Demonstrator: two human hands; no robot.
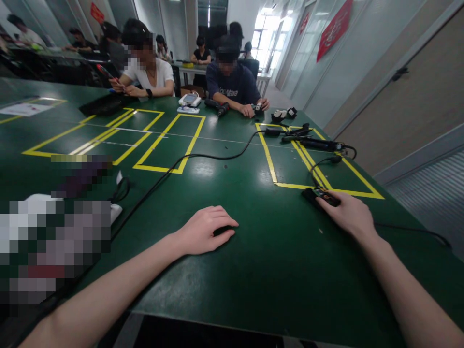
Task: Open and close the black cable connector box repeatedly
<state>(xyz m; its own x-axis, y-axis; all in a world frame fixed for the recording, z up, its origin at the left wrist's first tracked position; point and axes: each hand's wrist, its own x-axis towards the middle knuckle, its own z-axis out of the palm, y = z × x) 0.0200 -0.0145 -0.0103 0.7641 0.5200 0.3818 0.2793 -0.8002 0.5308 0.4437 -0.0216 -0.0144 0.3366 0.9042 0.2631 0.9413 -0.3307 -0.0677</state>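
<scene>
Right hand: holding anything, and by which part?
The right hand rests its fingers on the near end of a small black device lying on the green table; not lifted.

Both bare forearms stretch forward; the left hand (205,230) lies palm-down, fingers loosely curled, the right hand (348,214) palm-down, fingers extended.

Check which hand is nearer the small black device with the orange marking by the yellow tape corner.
Right. The right hand has its fingertips on the small black device. The left hand lies flat on the green table, well off to the device's left.
</scene>
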